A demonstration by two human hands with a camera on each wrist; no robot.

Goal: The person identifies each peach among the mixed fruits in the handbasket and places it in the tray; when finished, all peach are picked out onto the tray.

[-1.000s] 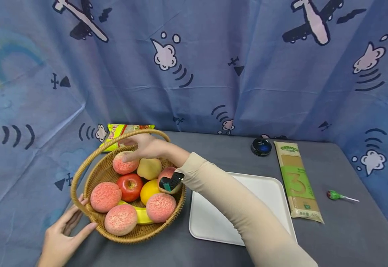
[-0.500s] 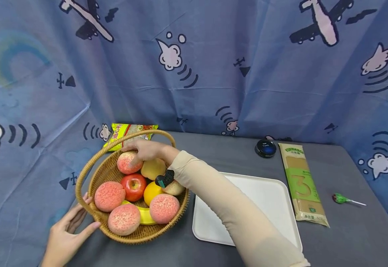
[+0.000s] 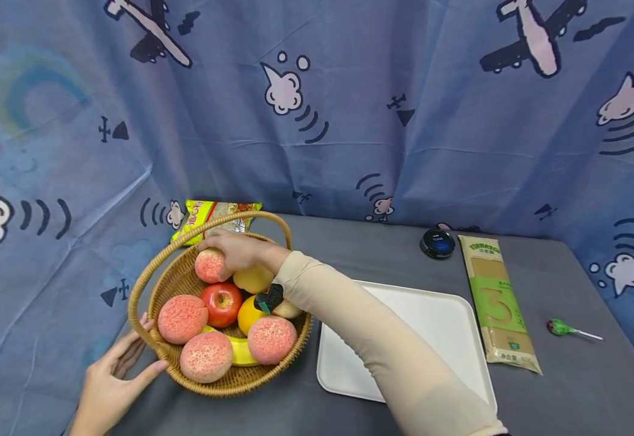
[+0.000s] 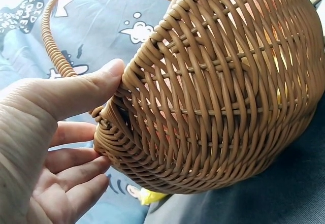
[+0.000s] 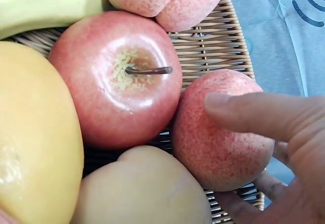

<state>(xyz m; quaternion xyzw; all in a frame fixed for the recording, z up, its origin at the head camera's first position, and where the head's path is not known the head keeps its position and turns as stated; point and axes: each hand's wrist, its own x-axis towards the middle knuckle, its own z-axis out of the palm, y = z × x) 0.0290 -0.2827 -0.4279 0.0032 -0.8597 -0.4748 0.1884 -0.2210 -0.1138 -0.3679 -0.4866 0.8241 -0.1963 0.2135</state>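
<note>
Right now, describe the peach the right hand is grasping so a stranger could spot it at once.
Find the round woven wicker basket left of the white tray. At its far rim, beside the shiny red apple, sits a speckled pink peach. It alone has the right hand curled round it.

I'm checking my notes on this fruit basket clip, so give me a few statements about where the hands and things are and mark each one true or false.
1. The right hand grips a peach at the back of the basket. True.
2. The left hand lifts the basket by its handle. False: it rests against the basket's outer wall.
3. The white tray holds fruit. False: nothing lies on it.
4. A lollipop lies right of the pasta packet. True.
</note>
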